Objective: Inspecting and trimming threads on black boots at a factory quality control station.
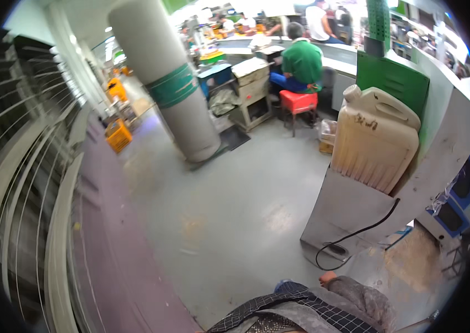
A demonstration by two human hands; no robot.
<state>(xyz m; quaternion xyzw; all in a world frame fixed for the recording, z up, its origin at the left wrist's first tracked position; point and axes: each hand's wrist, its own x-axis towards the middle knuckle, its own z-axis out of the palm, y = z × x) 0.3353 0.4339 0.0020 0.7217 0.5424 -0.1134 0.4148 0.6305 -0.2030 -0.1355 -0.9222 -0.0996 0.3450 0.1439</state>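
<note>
My right hand (328,277) shows at the lower edge, just past the cuff of a grey sleeve (365,299). It hangs close to my body above the floor. Its fingers are too small and blurred to read, and no held thing can be made out. Nearest to it is a looped black cable (357,231) at the foot of a pale machine housing (337,205). On that housing stands a stained, cream plastic jerrycan (376,141) with a cap and a moulded handle. My left hand is out of view. A dark checked cloth (301,297) covers my front.
A grey round pillar (185,105) with a green band stands ahead. Beyond it a person in green (301,61) sits on a red stool (298,102) at a workbench (251,83). Metal racks (41,183) line the left side; an orange crate (117,135) lies farther off.
</note>
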